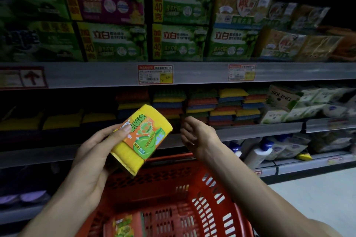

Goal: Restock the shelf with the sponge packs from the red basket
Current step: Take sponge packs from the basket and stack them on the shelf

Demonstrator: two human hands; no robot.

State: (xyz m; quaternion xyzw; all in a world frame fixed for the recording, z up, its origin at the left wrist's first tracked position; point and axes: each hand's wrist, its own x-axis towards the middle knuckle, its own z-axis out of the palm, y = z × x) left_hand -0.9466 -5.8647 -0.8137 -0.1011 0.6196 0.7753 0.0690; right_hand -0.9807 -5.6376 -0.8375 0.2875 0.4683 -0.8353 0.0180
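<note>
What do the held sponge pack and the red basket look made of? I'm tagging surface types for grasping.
Sponge pack: seemingly soft yellow foam, matte at the ends, with a glossy printed wrapper, probably plastic film, around the middle. Red basket: rigid moulded plastic by the look, with slotted walls and a slight sheen. The left hand holds the pack.

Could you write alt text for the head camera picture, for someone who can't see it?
A person's left hand holds a yellow sponge pack before a dim shop shelf of stacked coloured sponges. The empty right hand hovers beside it, above a red basket containing another pack.
</note>
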